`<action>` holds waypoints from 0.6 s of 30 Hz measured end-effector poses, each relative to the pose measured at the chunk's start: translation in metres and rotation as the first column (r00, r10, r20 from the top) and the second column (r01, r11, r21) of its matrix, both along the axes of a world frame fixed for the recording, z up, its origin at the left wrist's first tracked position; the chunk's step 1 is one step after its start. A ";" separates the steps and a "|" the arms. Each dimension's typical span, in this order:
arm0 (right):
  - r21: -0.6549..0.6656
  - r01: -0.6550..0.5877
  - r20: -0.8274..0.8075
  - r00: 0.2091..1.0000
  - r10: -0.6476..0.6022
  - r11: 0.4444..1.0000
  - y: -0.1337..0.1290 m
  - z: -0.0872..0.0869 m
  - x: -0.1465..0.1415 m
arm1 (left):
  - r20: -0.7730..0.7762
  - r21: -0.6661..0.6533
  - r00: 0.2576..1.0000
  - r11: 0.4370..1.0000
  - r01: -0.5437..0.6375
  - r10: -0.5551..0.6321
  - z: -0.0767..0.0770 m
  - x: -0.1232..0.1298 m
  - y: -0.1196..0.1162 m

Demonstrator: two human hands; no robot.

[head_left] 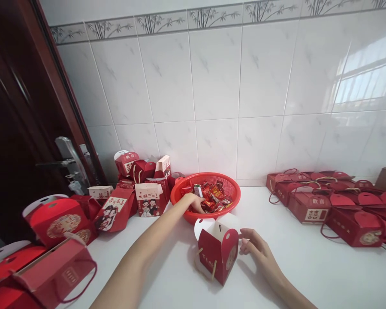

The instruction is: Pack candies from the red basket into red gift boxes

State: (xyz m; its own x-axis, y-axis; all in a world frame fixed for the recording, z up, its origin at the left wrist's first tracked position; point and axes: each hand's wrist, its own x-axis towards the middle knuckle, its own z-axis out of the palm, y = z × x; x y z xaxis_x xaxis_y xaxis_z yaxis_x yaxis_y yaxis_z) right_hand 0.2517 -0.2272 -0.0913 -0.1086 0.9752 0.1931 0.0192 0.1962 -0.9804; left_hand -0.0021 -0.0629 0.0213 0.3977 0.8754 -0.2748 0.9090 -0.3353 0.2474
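Open box [209,253] upright, flaps spread, presumably keeping mouth reachable. Basket [233,184] at its 12 o'clock; sweets [217,197] inside, likely contained by rim. Left hand [196,202] among sweets, fingers curled; grip cannot be told. Right hand [255,246] at box's 3 o'clock, fingers loosely parted, apparently empty (contact unclear). Closed box [310,208], 2 o'clock: "歡喜", "囍". Couple-print box [148,199], 10 o'clock: "日" legible. Sweet brands unreadable.

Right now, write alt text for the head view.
Left hand dips into a red basket of wrapped candies; right hand hovers beside an open red gift box. More red boxes flank them on the white table.
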 end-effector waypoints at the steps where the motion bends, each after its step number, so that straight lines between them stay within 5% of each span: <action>1: 0.000 -0.006 0.004 1.000 0.006 1.000 0.000 0.000 0.000 | -0.024 -0.032 1.000 0.999 -0.008 0.007 -0.003 0.000 0.001; 4: -0.008 -0.024 0.018 1.000 0.024 1.000 0.001 -0.001 -0.001 | -0.112 -0.125 0.994 0.992 -0.002 -0.012 -0.004 -0.004 0.003; 9: -0.033 -0.039 0.033 0.999 0.041 0.999 0.005 -0.005 -0.001 | -0.098 -0.089 0.994 0.996 0.032 -0.041 -0.004 -0.013 0.005; 18: -0.031 -0.080 0.082 0.993 0.083 0.996 0.008 -0.010 0.001 | 0.298 -0.004 0.954 1.000 0.022 -0.019 -0.010 -0.020 0.007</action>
State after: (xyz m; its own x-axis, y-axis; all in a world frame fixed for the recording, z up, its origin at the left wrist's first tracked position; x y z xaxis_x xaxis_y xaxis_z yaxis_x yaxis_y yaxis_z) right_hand 0.2531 -0.2191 -0.1017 -0.2026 0.9671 0.1536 0.0858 0.1738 -0.9810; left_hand -0.0224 -0.0558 0.0116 0.4804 0.8646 -0.1474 0.7864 -0.3502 0.5088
